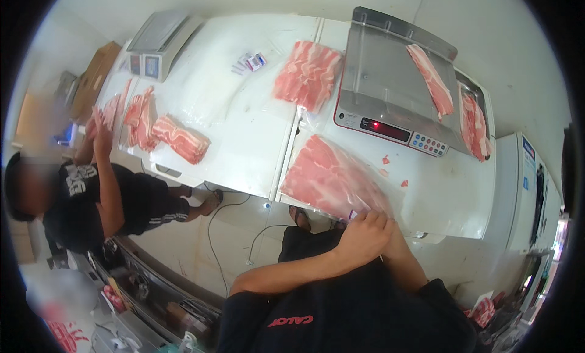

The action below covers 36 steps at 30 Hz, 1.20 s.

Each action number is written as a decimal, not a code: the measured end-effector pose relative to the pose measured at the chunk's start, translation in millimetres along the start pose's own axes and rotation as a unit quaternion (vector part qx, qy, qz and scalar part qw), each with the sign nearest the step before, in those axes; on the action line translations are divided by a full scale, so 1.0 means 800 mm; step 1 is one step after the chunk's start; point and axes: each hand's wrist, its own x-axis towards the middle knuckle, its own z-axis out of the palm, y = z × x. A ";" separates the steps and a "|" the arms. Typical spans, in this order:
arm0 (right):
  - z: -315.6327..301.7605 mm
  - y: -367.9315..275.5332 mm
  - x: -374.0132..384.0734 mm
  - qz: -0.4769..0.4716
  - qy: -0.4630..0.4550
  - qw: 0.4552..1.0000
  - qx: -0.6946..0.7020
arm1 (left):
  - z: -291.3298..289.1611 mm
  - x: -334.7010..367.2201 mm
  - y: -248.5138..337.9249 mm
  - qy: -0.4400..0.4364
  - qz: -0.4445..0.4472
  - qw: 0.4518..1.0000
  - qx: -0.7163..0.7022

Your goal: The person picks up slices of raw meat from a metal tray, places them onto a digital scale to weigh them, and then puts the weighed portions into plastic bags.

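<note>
Two scales stand on the white table (244, 127); beyond the near scale (396, 91), which carries one meat strip (431, 78), a co-worker (91, 194) handles slices. In front of that scale, we note our left hand (364, 234) closed on the bagged sliced meat (329, 176); the right hand is hidden beneath it.

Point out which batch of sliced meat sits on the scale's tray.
The single long strip of sliced meat lying diagonally on the steel tray of the near scale. The other batches lie on the white table, and one bagged batch is by the hands.
</note>
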 end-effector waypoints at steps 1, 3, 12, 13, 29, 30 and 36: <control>0.007 0.001 -0.003 -0.011 0.007 1.000 -0.003 | -0.002 -0.001 -0.002 -0.019 0.003 1.000 0.007; 0.011 -0.003 -0.006 -0.042 0.009 0.999 -0.029 | -0.006 0.000 -0.009 0.011 0.008 1.000 -0.009; -0.056 0.034 -0.050 -0.013 0.016 0.983 0.181 | -0.043 -0.036 -0.160 0.006 -0.102 0.995 0.014; -0.056 0.027 -0.043 -0.035 0.008 0.985 0.166 | -0.039 -0.033 -0.168 -0.024 -0.081 0.996 0.034; -0.065 0.005 -0.104 -0.330 0.295 0.819 -0.366 | 0.003 -0.008 -0.104 -0.152 0.071 0.985 0.025; -0.065 -0.003 -0.094 -0.348 0.327 0.729 -0.491 | 0.020 -0.008 -0.098 -0.157 0.106 0.982 -0.022; -0.091 -0.037 -0.029 -0.260 0.275 0.550 -0.745 | -0.044 0.023 -0.160 -0.115 0.070 0.965 -0.227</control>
